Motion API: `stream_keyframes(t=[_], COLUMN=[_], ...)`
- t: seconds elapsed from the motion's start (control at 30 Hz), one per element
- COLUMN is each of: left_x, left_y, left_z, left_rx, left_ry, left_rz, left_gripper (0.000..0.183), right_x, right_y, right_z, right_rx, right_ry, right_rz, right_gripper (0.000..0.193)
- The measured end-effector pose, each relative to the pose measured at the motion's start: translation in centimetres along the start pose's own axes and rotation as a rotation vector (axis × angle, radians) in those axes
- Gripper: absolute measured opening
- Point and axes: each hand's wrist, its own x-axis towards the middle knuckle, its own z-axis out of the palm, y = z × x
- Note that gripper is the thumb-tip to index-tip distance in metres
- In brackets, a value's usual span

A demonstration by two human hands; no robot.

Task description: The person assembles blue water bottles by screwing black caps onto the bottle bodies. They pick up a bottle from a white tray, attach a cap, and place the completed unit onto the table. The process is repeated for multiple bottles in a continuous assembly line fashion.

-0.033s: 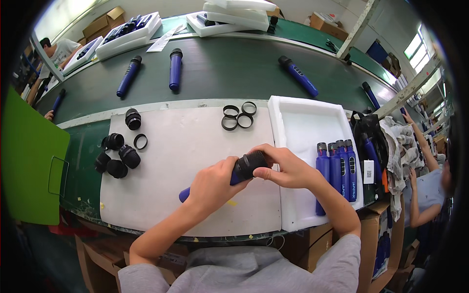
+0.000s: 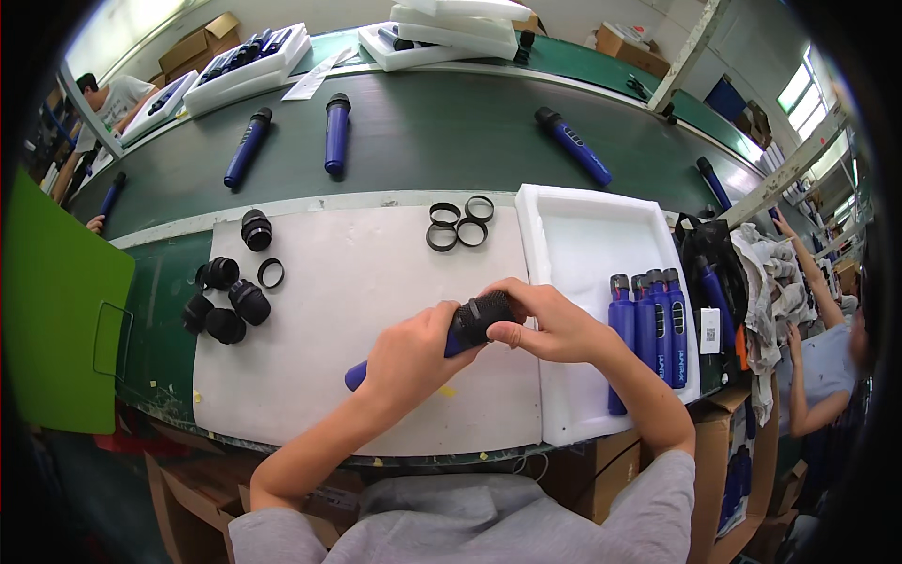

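Observation:
Above the pale work mat [image 2: 310,376], a blue microphone [image 2: 459,338] with a black mesh head lies tilted between my hands. My left hand [image 2: 406,355] is wrapped round its blue body, whose end sticks out below my wrist. The fingers and thumb of my right hand [image 2: 540,320] close on the black microphone head [image 2: 490,310]. Part of the body is hidden under my left fingers. Several black rings [image 2: 443,237] lie together beyond my hands. To the left are several black microphone heads [image 2: 250,301] and a single black ring [image 2: 271,273].
A white foam tray [image 2: 587,202] on the right holds several headless blue microphone bodies [image 2: 643,324]. Blue microphones [image 2: 337,136] lie along the green belt [image 2: 432,132] ahead. A green panel [image 2: 66,310] stands at the left. Co-workers [image 2: 817,362] are at both sides.

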Motion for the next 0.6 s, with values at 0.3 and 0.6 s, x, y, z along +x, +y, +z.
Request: stream_keyframes(t=[0.3, 0.6], left_x=[-0.3, -0.3], left_y=[-0.2, 0.3], left_z=[0.4, 0.0], left_rx=[0.095, -0.003], left_ry=[-0.033, -0.050], left_rz=[0.020, 0.025], left_gripper=[0.046, 0.046], right_x=[0.2, -0.3], right_y=[-0.6, -0.9], right_z=[-0.1, -0.3], right_rx=[-0.220, -0.275], right_ry=[-0.031, 0.012], right_rz=[0.152, 0.062], right_gripper=[0.057, 0.053])
